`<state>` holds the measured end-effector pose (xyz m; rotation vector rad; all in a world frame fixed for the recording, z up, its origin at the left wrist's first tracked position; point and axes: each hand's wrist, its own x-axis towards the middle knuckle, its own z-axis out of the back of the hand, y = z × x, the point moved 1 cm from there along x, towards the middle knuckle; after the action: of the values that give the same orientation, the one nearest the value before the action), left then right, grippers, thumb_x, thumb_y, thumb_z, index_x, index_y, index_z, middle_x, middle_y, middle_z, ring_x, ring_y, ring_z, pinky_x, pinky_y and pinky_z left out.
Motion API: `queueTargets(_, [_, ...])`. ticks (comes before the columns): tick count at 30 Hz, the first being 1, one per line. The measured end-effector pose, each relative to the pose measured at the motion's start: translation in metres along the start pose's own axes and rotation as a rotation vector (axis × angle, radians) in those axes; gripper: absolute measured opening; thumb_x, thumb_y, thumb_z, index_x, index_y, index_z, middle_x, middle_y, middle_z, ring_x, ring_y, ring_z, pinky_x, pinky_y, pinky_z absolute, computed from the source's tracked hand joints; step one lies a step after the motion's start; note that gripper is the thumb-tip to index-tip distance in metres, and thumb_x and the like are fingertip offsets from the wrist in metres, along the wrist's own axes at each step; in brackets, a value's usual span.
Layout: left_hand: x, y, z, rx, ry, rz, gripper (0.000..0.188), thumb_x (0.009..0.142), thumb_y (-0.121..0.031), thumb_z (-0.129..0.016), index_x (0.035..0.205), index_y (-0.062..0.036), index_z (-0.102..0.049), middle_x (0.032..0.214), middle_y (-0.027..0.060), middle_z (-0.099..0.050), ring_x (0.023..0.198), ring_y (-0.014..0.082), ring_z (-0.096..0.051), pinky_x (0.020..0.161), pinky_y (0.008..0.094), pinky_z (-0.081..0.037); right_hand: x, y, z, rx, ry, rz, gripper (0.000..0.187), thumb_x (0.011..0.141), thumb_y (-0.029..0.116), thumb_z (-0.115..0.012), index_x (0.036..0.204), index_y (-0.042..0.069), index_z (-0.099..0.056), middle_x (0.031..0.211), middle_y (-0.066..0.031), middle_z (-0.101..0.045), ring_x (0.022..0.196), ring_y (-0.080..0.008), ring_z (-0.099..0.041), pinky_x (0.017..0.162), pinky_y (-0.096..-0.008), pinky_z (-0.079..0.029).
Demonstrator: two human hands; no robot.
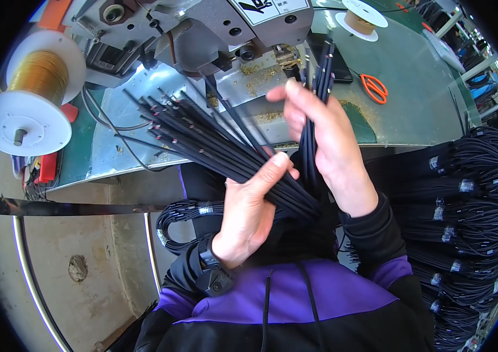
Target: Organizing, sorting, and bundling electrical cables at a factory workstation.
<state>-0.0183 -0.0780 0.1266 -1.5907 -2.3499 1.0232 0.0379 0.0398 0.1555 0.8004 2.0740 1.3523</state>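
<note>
Across the upper part, a wide worktop in green and grey, with a curved look toward the rim. Standing on it, at the top, a heavy grey metal machine. At the right side, lower than the front edge of the worktop, a big pile of black coiled cable bundles, bound with silvery bands. In the middle, in front of the machine, a thick sheaf of black straight cables, slanted, with its ends fanned toward the upper left and small reddish tips on some of them. At the upper left, a large white-flanged spool of golden-yellow wire. Closed around the sheaf, the left hand, with the thumb laid on top. Just to the right, the right hand, with fingers half bent and a little blurred. Held in it nearly upright, a thinner bunch of black cables, partly hidden by the fingers; impossible to tell how firm this grip is. Under the worktop, left of the left hand, a black cable coil. Near the top right, a smaller white spool with brown winding. Well apart from it, scissors with orange handles. Smallest of all, golden crumbs, scattered below the machine.
</note>
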Motion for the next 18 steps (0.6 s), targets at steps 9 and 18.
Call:
queueTargets(9, [-0.003, 0.011, -0.002, 0.022, 0.072, 0.001, 0.015, 0.079, -0.008, -0.062, 0.09, -0.0022, -0.053, 0.08, 0.0048, -0.056, 0.072, 0.0148, -0.055, 0.068, 0.0274, -0.045, -0.024, -0.01, -0.006, -0.102, -0.106, 0.189, 0.025, 0.082, 0.028, -0.056, 0.075, 0.004, -0.056, 0.057, 0.0037, -0.044, 0.046, -0.0017, -0.034, 0.042, -0.0179, -0.026])
queueTargets(18, [-0.004, -0.003, 0.003, -0.076, 0.042, -0.027, 0.012, 0.082, -0.011, -0.059, 0.087, -0.0029, -0.052, 0.077, 0.005, -0.054, 0.075, 0.0149, -0.053, 0.071, 0.0287, -0.043, -0.014, -0.001, -0.007, 0.106, -0.132, 0.068, 0.023, 0.082, 0.025, -0.055, 0.072, 0.004, -0.054, 0.057, 0.0046, -0.043, 0.049, -0.0022, -0.036, 0.044, -0.0175, -0.026])
